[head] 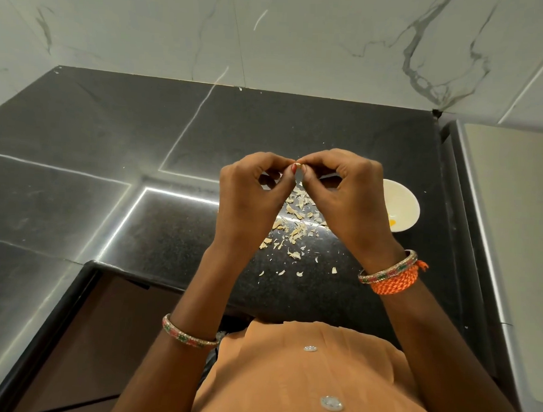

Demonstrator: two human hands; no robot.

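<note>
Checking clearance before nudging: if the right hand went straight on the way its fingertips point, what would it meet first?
The small pale piece pinched in both grips, then at once the left hand, whose fingertips meet the right hand there. One view, so depth is unsure.

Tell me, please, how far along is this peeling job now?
Done: many pale husks lie scattered on the black counter, and the white bowl holds a few yellow bits. In hand: the left hand and right hand pinch one small pale piece together above the husks. Left: no unpeeled stock is in view, so the remainder cannot be judged.
</note>
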